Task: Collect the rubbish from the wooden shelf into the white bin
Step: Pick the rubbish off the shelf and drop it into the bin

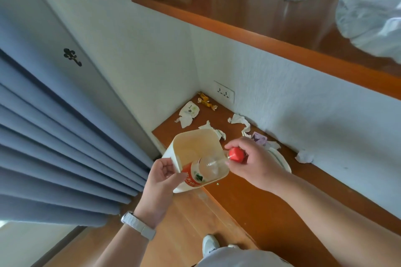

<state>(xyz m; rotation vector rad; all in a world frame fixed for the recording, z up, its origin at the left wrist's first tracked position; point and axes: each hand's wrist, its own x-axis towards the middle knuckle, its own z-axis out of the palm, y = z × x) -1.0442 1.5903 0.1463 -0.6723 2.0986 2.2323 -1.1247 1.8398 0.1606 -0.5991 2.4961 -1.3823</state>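
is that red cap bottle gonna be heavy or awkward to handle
Probably light: the bottle looks clear and empty, and the right hand holds it by the cap. Its thin wall likely dents when squeezed. Round, so it may roll if laid flat.

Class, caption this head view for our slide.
Left hand holds a white plastic bin; right hand grips a clear red-capped bottle in it.

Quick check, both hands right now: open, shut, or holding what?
Left hand: grips the white bin by its near wall.
Right hand: grips the plastic bottle at its red cap.
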